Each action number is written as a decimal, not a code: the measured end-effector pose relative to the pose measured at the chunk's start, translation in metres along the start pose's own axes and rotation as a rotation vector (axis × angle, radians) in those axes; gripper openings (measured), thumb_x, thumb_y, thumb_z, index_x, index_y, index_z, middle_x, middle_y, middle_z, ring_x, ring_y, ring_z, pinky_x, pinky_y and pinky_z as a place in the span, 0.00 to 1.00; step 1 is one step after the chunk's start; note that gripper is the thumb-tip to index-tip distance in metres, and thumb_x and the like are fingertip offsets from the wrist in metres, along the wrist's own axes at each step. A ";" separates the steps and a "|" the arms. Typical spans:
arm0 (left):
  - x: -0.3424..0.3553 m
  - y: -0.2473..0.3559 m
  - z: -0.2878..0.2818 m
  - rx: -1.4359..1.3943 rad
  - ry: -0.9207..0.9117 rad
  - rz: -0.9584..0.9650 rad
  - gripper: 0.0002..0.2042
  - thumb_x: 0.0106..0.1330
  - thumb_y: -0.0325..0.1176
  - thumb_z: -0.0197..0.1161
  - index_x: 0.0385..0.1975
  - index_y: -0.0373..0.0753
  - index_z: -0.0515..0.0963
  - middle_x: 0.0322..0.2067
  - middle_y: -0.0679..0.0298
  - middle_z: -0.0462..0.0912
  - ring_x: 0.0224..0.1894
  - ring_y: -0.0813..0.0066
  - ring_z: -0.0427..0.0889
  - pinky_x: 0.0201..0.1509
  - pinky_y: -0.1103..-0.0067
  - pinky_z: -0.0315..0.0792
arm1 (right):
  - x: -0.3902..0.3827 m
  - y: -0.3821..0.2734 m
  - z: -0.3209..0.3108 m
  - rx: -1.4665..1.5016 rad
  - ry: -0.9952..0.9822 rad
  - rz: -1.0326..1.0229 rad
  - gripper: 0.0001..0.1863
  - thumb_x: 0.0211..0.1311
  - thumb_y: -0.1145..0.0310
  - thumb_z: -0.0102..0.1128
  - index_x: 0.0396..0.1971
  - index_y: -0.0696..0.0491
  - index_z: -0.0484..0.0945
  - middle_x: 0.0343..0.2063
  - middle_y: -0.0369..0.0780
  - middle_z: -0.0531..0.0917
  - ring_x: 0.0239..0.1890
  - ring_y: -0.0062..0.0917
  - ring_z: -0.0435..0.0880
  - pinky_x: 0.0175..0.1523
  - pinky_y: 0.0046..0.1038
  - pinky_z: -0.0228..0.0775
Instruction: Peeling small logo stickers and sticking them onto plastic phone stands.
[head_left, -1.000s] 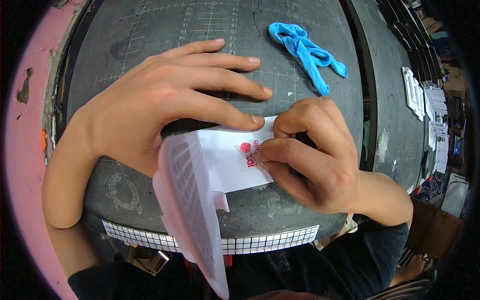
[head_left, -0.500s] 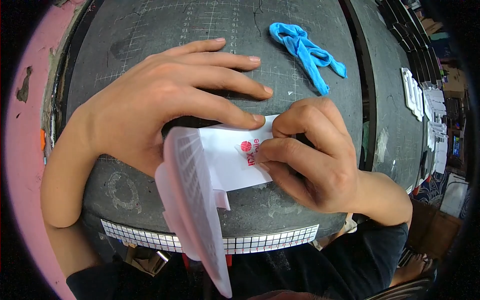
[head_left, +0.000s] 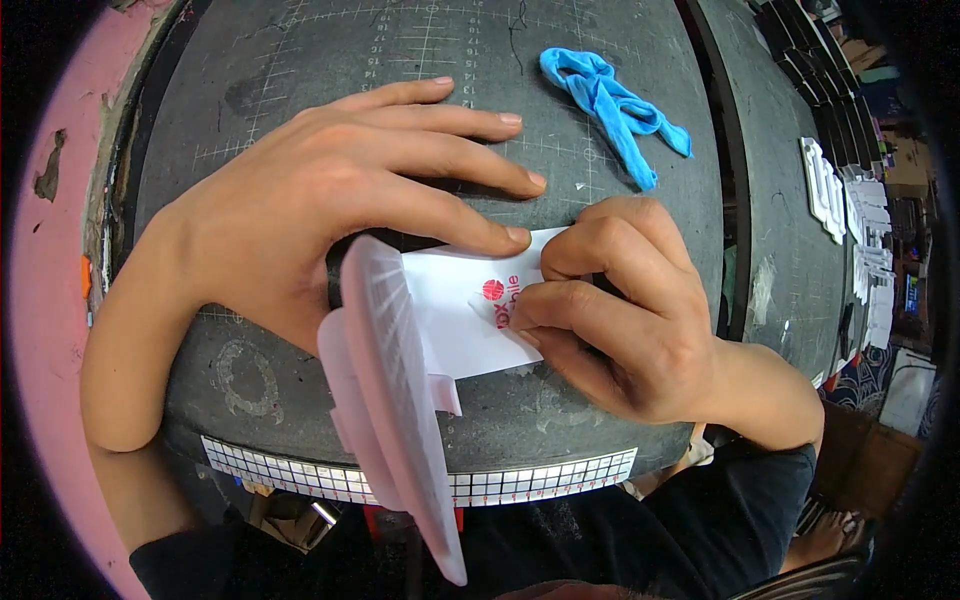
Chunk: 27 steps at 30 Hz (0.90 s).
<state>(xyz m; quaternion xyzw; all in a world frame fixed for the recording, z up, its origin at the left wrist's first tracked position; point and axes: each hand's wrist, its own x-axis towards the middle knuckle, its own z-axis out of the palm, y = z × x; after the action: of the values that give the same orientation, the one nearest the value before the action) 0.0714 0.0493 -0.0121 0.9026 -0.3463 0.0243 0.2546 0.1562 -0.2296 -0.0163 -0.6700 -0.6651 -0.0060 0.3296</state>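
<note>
A flat white panel with red print lies on the dark cutting mat. At its left end stands a pale pink, translucent plastic piece with a ribbed face, tilted toward me. My left hand is spread flat on the mat, palm down, its index fingertip at the panel's far edge; its thumb is hidden behind the pink piece. Over the panel's right end, my right hand has its fingers curled and pinched at the print. A faint translucent patch shows beside those fingertips; what they pinch is hidden.
A knotted blue cloth strip lies at the far right of the mat. A white gridded ruler strip runs along the near edge. Beyond a gap on the right, a second surface holds white plastic parts. A pink wall borders the left.
The pink piece has tipped slightly right and its top has risen a little. My right fingertips have shifted a touch left over the print. The left hand stays put.
</note>
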 end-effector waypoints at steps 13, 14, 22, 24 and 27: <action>0.000 -0.001 0.003 -0.001 0.004 -0.003 0.29 0.58 0.61 0.69 0.53 0.50 0.91 0.67 0.57 0.85 0.78 0.47 0.72 0.83 0.43 0.54 | -0.001 0.003 -0.002 -0.002 -0.026 -0.033 0.17 0.41 0.70 0.78 0.35 0.55 0.88 0.40 0.41 0.82 0.46 0.40 0.79 0.52 0.38 0.73; 0.000 -0.001 0.002 0.004 0.002 -0.005 0.28 0.58 0.61 0.69 0.53 0.51 0.91 0.67 0.57 0.85 0.78 0.48 0.72 0.83 0.44 0.54 | -0.001 0.003 -0.002 -0.002 -0.035 -0.039 0.17 0.41 0.70 0.78 0.35 0.54 0.88 0.41 0.41 0.82 0.46 0.40 0.79 0.52 0.39 0.73; 0.000 0.001 0.002 -0.003 -0.003 -0.006 0.29 0.57 0.61 0.70 0.54 0.52 0.91 0.67 0.58 0.85 0.78 0.47 0.72 0.83 0.43 0.54 | -0.003 0.004 -0.002 -0.002 -0.044 -0.063 0.17 0.41 0.67 0.78 0.35 0.53 0.89 0.41 0.41 0.82 0.48 0.41 0.78 0.54 0.41 0.73; 0.000 0.002 0.001 0.002 -0.005 -0.009 0.30 0.55 0.61 0.72 0.55 0.52 0.91 0.67 0.58 0.84 0.78 0.46 0.72 0.83 0.43 0.54 | -0.002 0.002 -0.002 -0.012 -0.038 -0.072 0.16 0.41 0.67 0.78 0.35 0.53 0.89 0.40 0.40 0.82 0.47 0.40 0.78 0.55 0.42 0.73; 0.001 0.002 0.002 -0.013 -0.007 -0.023 0.31 0.55 0.62 0.72 0.56 0.53 0.91 0.67 0.58 0.84 0.78 0.46 0.72 0.83 0.43 0.54 | -0.003 0.003 0.000 -0.010 -0.022 -0.077 0.16 0.41 0.67 0.78 0.34 0.53 0.89 0.38 0.40 0.82 0.47 0.39 0.78 0.55 0.43 0.74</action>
<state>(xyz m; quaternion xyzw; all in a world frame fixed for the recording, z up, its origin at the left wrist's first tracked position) 0.0701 0.0464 -0.0127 0.9049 -0.3372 0.0160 0.2594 0.1585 -0.2323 -0.0187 -0.6456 -0.6938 -0.0145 0.3187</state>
